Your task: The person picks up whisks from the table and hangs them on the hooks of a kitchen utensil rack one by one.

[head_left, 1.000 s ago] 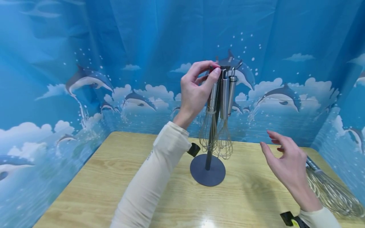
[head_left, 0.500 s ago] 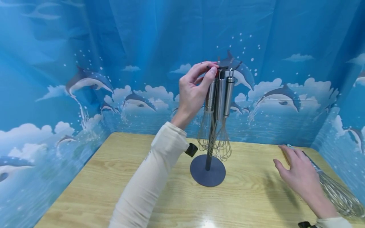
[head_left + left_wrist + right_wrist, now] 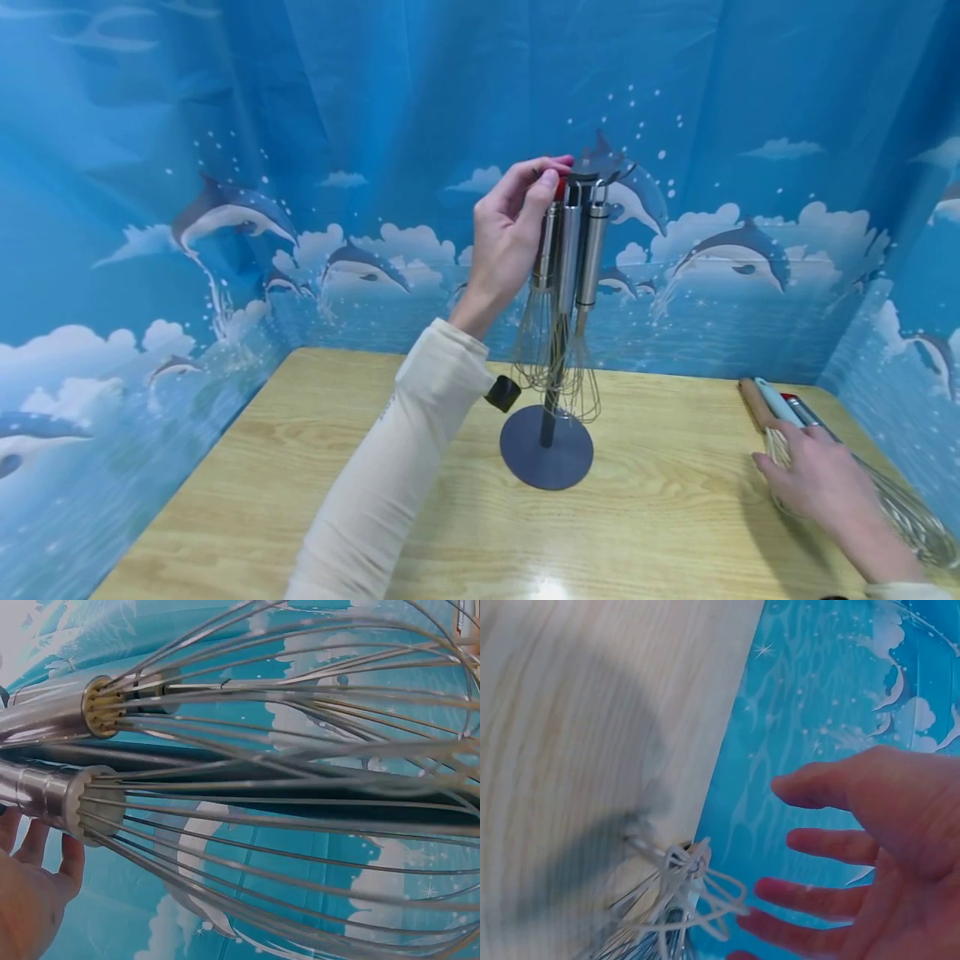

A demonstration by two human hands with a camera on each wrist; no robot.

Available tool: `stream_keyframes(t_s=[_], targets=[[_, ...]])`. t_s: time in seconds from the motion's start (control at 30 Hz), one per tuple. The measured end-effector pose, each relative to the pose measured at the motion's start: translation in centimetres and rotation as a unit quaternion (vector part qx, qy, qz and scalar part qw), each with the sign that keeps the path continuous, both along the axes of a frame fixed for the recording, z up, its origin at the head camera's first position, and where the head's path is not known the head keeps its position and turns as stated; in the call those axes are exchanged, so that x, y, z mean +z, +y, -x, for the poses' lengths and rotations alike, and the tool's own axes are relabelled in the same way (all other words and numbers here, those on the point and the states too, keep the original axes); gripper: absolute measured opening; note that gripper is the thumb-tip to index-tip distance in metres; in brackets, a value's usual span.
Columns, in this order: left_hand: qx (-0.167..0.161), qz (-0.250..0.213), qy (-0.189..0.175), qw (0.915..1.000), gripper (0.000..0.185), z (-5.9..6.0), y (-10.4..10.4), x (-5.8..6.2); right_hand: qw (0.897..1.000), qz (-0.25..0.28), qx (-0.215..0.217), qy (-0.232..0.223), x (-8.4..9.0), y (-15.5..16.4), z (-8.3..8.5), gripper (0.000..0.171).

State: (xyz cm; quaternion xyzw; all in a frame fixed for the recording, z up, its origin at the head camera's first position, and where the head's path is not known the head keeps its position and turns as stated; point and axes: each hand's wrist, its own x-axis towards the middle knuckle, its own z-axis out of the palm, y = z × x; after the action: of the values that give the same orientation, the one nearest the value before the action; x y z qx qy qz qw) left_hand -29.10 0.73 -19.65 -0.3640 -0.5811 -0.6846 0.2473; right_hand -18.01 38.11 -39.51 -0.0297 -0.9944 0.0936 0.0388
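1. Three whisks [image 3: 564,275] hang by their handle loops from hooks at the top of a stand [image 3: 547,454], wire heads down, just above the stand's round base, which sits mid-table toward the back.
2. The left hand [image 3: 510,237] is raised to the top of the stand w/ fingers curled, thumb and fingertips pinching at the upper end of the nearest whisk's handle, by a small red piece; likely steadying it at the hook.
3. The whisks have polished steel tube handles and thin looped wires forming balloon shapes; the left wrist view shows the wires fanning out of a brass-coloured collar [image 3: 101,706] and a plain steel one.
4. The stand is a dark grey matte post on a flat disc base, heavy enough in look to keep the load upright.
5. The right hand [image 3: 821,483] lies low at the table's right edge, fingers straight and spread over the wires of a large whisk [image 3: 900,512] lying flat; the right wrist view shows the palm open, gripping nothing.
6. Beside it lie more utensils: a wooden handle [image 3: 752,402], a pale blue one [image 3: 776,402], a steel one w/ red tip.
7. The table [image 3: 247,492] is light wood-grain laminate w/ a glossy sheen; a blue dolphin-print curtain [image 3: 225,217] wraps three sides.
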Motion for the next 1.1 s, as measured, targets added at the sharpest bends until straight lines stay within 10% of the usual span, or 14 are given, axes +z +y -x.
stream_keyframes(t_s=[0.53,1.1], targets=[[-0.01,-0.004,-0.011,0.9999,0.027,0.1,0.0,0.0,0.994,-0.027,0.002,-0.104,-0.8,1.2,0.1,0.07],[-0.029,-0.007,-0.02,0.9994,0.032,0.4,0.2,-0.1,0.995,-0.033,-0.031,-0.089,-1.6,1.3,-0.1,0.07]])
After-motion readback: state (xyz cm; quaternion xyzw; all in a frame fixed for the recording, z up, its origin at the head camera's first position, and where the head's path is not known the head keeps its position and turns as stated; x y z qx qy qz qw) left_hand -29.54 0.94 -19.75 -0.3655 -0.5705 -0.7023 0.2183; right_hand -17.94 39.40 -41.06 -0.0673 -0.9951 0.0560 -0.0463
